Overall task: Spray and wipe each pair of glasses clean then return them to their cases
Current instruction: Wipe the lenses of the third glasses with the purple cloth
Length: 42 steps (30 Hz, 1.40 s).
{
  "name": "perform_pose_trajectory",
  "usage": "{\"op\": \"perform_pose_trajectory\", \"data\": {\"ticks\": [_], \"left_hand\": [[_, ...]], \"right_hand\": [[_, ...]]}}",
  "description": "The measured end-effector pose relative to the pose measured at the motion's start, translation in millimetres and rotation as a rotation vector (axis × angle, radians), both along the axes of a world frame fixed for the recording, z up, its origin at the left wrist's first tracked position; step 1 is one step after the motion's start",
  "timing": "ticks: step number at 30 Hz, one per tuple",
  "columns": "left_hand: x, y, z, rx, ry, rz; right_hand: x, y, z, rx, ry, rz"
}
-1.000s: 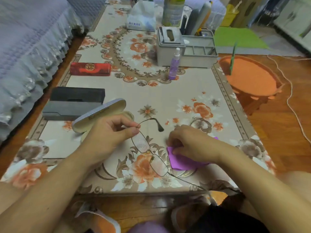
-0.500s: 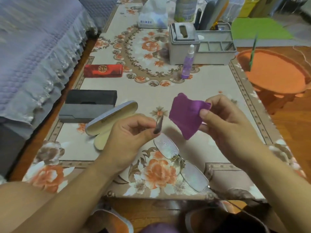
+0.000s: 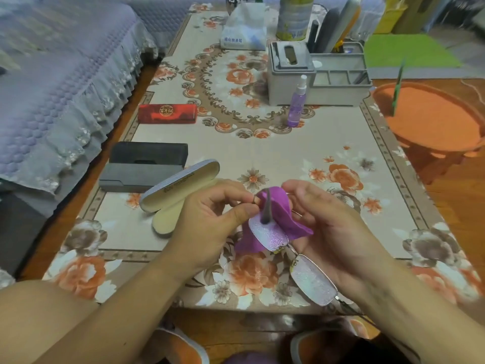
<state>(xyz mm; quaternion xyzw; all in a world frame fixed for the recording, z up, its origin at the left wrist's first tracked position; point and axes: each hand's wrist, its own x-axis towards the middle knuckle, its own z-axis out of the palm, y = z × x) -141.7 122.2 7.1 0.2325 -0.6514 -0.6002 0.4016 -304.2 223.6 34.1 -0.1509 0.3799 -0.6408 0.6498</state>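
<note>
Glasses (image 3: 291, 256): held above the near edge of the floral table (image 3: 262, 151); both lenses are seen beaded with spray.
Left hand (image 3: 210, 224): the frame's end by the folded temple is pinched between thumb and forefinger.
Right hand (image 3: 333, 232): the purple cloth (image 3: 278, 219) is held around the far lens, fingers curled behind it; the exact contact is hidden.
Handling: the thin metal frame is judged light, springy and easily bent; wet lenses are likely slippery, so the rim or hinge is best gripped, never the lens face.
Cloth: soft and limp, expected to fold over both faces.
Open case (image 3: 178, 190): lying just left, ready for return.
Spray bottle (image 3: 296, 103): standing well apart.
</note>
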Motion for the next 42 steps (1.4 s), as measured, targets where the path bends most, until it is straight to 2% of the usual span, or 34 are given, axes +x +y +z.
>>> {"op": "perform_pose_trajectory", "data": {"ticks": [4,6,10,12,15,23,26,29,32,39,42], "left_hand": [[0.0,1.2,-1.8,-0.036,-0.029,-0.043],[-0.7,1.5,-2.8,-0.027,-0.017,-0.064],[-1.2,1.0,-3.6,-0.054,-0.046,-0.053],[-1.2,1.6,-3.2,-0.055,-0.061,-0.058],[-3.1,4.3,-1.2,-0.085,-0.071,-0.057],[-2.0,8.0,1.4,-0.115,-0.125,-0.09],[1.0,4.8,6.1,-0.046,-0.127,-0.177],[4.4,0.8,11.6,0.036,-0.112,-0.263],[4.7,-1.0,12.5,0.044,-0.119,-0.245],[4.8,1.8,11.8,0.069,-0.129,-0.262],[6.1,0.5,10.2,0.112,-0.12,-0.289]], "right_hand": [[-1.8,-0.9,2.9,0.098,0.209,0.006],[-1.4,-0.9,3.0,0.13,0.233,0.063],[-3.1,2.5,-2.8,0.164,0.507,0.215],[-4.9,3.3,-0.5,0.13,0.555,0.313],[-7.2,-0.3,3.5,0.054,0.59,0.416],[-7.0,-2.6,-4.2,0.017,0.593,0.462],[-9.3,-3.3,-3.4,0.018,0.63,0.494],[-10.4,-3.6,-1.4,0.011,0.567,0.539],[-5.5,-4.9,-3.5,0.04,0.545,0.492],[-3.9,-2.4,-4.4,0.047,0.658,0.476],[-2.5,-0.2,-4.9,0.056,0.573,0.502]]}}
